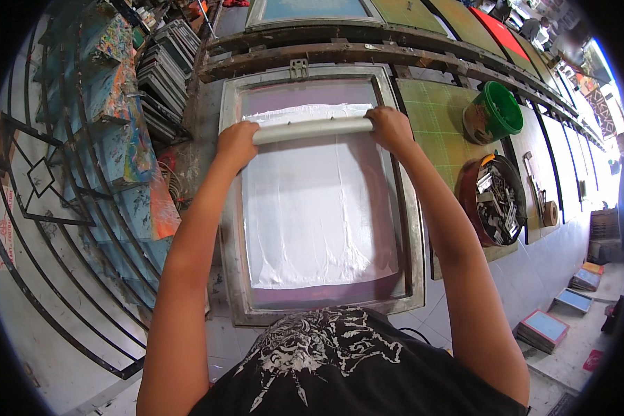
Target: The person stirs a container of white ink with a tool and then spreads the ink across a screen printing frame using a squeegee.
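Left hand (236, 143) | gripping left end of long white-smeared squeegee (312, 129) | right hand (390, 127) | closed on its right end | upper centre, over metal-framed printing screen (232, 208) coated with white ink (319, 208)

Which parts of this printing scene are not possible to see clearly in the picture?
- Head view: the ends of the squeegee are hidden inside the left hand and right hand.
- The near edge of the screen frame is covered by the person's black shirt.
- The small pieces in the round tray are too small to identify.
- The far right is washed out by glare.
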Demonstrator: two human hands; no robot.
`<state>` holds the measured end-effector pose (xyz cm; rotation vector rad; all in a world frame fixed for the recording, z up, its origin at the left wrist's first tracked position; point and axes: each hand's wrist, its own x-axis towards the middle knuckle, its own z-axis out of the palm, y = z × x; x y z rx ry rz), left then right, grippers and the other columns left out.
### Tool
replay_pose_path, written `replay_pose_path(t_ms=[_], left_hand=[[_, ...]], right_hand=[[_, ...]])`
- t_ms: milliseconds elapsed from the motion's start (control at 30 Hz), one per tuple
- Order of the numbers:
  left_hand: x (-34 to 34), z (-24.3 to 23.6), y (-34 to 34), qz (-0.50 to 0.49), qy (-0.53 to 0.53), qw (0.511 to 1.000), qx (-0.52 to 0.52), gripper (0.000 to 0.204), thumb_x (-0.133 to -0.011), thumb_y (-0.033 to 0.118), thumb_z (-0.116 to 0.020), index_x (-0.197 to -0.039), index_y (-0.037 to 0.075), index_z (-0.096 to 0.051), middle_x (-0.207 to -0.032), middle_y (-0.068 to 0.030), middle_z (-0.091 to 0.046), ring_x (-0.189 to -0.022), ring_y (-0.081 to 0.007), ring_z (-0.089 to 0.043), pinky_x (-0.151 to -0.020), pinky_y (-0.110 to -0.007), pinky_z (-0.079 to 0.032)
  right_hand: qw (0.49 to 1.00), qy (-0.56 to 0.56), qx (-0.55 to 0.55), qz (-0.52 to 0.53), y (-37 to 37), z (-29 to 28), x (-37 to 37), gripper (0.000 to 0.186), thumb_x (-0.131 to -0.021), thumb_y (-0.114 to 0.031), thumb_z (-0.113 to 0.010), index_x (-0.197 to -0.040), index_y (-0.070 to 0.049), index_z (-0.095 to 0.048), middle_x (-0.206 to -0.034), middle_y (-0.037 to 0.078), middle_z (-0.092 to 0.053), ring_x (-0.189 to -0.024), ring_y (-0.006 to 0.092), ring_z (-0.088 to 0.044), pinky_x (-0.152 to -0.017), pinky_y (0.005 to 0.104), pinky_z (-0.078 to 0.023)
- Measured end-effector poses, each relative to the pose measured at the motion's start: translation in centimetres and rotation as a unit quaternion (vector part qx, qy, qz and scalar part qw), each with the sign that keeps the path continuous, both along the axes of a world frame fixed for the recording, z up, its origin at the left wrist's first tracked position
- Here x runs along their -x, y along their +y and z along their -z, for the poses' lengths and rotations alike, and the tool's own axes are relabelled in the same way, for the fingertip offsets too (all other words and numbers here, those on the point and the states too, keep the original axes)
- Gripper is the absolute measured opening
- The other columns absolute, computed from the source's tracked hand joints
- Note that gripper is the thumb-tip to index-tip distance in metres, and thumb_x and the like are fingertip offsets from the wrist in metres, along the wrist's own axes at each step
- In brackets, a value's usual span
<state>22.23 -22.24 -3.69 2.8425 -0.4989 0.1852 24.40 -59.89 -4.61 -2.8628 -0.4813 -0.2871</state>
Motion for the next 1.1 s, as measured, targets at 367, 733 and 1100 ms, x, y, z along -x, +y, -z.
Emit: replay_pose_path(t_ms=[367, 733, 1100], left_hand=[[13.8, -3.9, 0.7, 0.033, 0.129, 0.991, 0.024, 0.028, -0.073, 0.003, -0.067, -0.100, 0.010, -0.072, -0.098, -0.0128, -0.069, -0.094, -0.0345, -0.067, -0.083, -0.045, -0.053], [-8.4, -2.0, 0.5, -0.001, 0.018, 0.999, 0.030, 0.029, -0.068, 0.002, -0.067, -0.097, 0.005, -0.072, -0.099, -0.0209, -0.070, -0.097, -0.0404, -0.066, -0.084, -0.046, -0.052], [5.6, -2.6, -0.1, 0.004, 0.092, 0.996, -0.008, 0.025, -0.071, 0.002, -0.068, -0.094, 0.009, -0.072, -0.096, -0.0135, -0.070, -0.092, -0.0361, -0.067, -0.082, -0.046, -0.053]], right_hand=[[0.991, 0.116, -0.001, -0.066, -0.9, -4.8, 14.4, 0.021, -0.074, -0.010, -0.066, -0.093, -0.013, -0.073, -0.087, 0.009, -0.069, -0.088, 0.0299, -0.068, -0.076, 0.0425, -0.055], [0.999, 0.035, 0.031, 0.014, 0.5, -3.2, -7.1, 0.025, -0.075, -0.011, -0.062, -0.096, -0.012, -0.073, -0.091, 0.016, -0.072, -0.090, 0.0362, -0.069, -0.080, 0.0468, -0.055], [0.995, 0.082, 0.042, -0.048, -0.1, -2.1, 6.0, 0.024, -0.072, -0.010, -0.067, -0.095, -0.013, -0.075, -0.091, 0.011, -0.071, -0.091, 0.0317, -0.068, -0.080, 0.0423, -0.055]])
